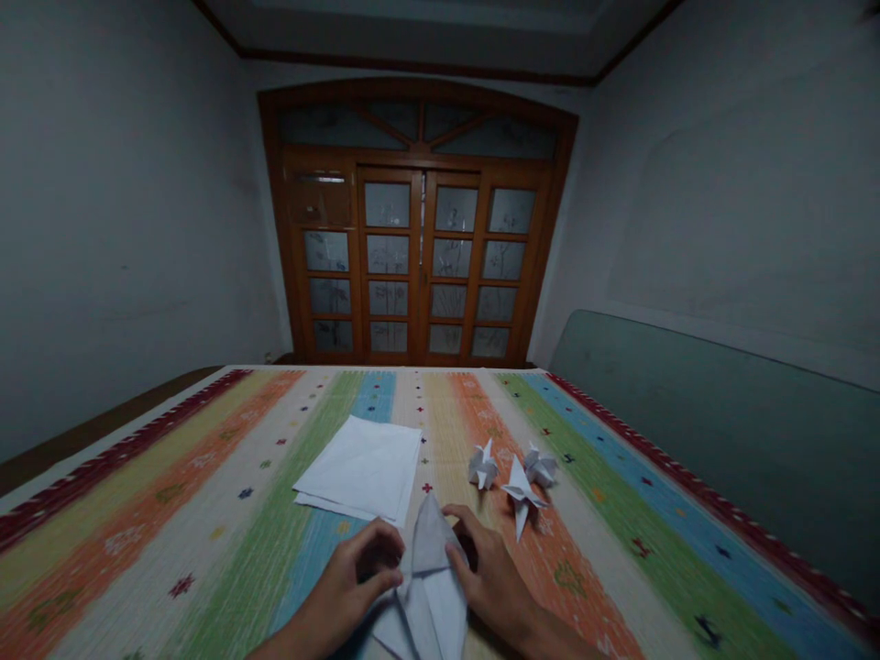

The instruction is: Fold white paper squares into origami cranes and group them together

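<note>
Pinching a folded white paper (427,587) at its edges, the left hand (350,577) and right hand (489,582), fingers curled, hold its creases steady on a striped woven cloth (206,559); white paper sheets (357,467) and folded paper figures (522,490) lie just beyond it.

Origami figures (521,486) lie right of stacked paper (358,469) (both on a woven mat (206,541)).

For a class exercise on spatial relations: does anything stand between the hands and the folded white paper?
Nothing visible does: the left hand and right hand both touch the folded white paper directly, with nothing between.
</note>
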The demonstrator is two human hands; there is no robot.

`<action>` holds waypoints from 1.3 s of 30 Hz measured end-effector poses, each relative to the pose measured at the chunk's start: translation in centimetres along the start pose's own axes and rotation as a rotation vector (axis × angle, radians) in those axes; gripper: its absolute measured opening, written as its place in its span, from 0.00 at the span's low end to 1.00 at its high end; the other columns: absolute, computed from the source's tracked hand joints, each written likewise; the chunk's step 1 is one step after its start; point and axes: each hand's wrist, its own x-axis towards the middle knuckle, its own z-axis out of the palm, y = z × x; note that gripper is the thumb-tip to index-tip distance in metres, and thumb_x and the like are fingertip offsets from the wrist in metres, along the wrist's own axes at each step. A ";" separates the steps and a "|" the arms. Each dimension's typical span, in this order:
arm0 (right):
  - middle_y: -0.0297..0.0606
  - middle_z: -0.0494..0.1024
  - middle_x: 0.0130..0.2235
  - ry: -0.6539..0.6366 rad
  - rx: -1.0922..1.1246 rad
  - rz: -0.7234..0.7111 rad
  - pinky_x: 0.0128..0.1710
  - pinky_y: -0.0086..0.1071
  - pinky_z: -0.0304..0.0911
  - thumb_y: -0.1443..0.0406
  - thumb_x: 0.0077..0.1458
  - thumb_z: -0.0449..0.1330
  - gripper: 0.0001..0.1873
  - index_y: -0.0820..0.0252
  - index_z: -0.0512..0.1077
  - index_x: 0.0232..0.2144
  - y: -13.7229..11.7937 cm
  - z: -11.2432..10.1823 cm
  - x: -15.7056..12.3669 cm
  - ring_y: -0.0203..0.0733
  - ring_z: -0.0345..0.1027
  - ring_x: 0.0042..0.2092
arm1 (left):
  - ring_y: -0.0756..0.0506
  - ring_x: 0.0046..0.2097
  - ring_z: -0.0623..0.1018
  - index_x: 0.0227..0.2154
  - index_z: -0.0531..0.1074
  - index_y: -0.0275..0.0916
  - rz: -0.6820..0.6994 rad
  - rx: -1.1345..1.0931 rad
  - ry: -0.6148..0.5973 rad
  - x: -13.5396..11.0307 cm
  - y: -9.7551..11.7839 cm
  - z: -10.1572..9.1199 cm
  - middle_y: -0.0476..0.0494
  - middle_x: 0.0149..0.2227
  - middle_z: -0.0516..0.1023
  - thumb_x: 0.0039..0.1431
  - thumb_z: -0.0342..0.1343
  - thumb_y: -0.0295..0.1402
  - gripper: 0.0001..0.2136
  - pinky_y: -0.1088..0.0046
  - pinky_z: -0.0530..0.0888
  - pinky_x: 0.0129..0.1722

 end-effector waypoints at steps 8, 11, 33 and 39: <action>0.39 0.79 0.34 -0.036 0.026 -0.021 0.35 0.33 0.64 0.64 0.63 0.53 0.18 0.61 0.68 0.54 -0.2 -0.1 -0.2 0.45 0.74 0.34 | 0.44 0.36 0.73 0.42 0.71 0.39 -0.025 0.088 0.050 0.0 -0.4 0.4 0.49 0.34 0.74 0.53 0.63 0.31 0.13 0.68 0.68 0.38; 0.37 0.78 0.33 -0.055 0.037 -0.037 0.33 0.32 0.62 0.64 0.63 0.54 0.18 0.60 0.68 0.54 -0.2 -0.1 -0.2 0.44 0.72 0.32 | 0.42 0.37 0.74 0.45 0.70 0.39 -0.038 0.105 0.075 0.1 -0.5 0.4 0.48 0.35 0.74 0.52 0.63 0.33 0.17 0.67 0.69 0.39; 0.42 0.79 0.38 -0.118 0.105 -0.076 0.38 0.36 0.68 0.55 0.65 0.56 0.22 0.58 0.67 0.56 -0.4 -0.4 -0.8 0.45 0.73 0.36 | 0.39 0.37 0.76 0.33 0.76 0.39 0.020 0.459 0.118 -0.5 0.6 1.0 0.42 0.34 0.80 0.56 0.55 0.30 0.05 0.66 0.69 0.40; 0.45 0.79 0.41 -0.108 0.204 -0.092 0.40 0.37 0.70 0.51 0.66 0.56 0.23 0.57 0.67 0.56 -0.5 -0.6 -0.9 0.47 0.75 0.38 | 0.39 0.36 0.74 0.27 0.73 0.42 0.013 0.586 0.154 -0.4 0.1 1.0 0.44 0.31 0.78 0.56 0.57 0.31 0.03 0.67 0.69 0.41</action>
